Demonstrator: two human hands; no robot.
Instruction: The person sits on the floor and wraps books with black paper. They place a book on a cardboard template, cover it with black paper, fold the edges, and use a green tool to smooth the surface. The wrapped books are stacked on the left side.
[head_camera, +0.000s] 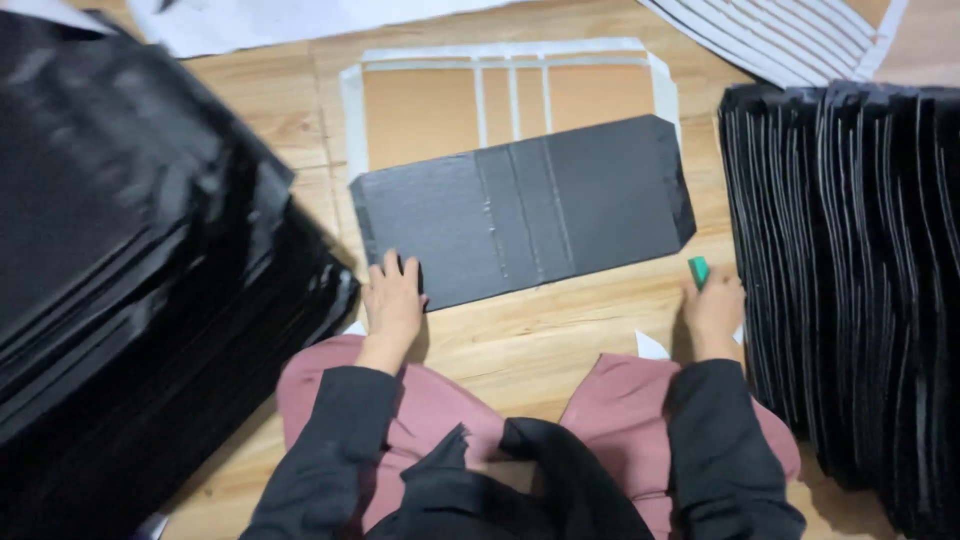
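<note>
1. A flat dark-grey cardboard cover panel with clipped corners and two raised spine strips (525, 210) lies on the wooden floor (560, 330), directly ahead of the seated person's knees. Its long axis runs left to right, tilted slightly so the right end sits farther away.
2. The left hand (392, 300) rests palm-down at the panel's near left corner, its fingers (390, 268) spread flat and touching the edge, gripping nothing.
3. The right hand (714, 305) sits on the floor just off the panel's near right corner, apart from it, curled around a small green tool (698, 270); what kind of tool is hard to tell.
4. So the left hand is the nearer, already on the panel.
5. Beyond the panel lies a brown board template with white tape strips (500, 100). Stacks of black sheets (130, 250) stand left, and upright black panels (850, 260) right.
</note>
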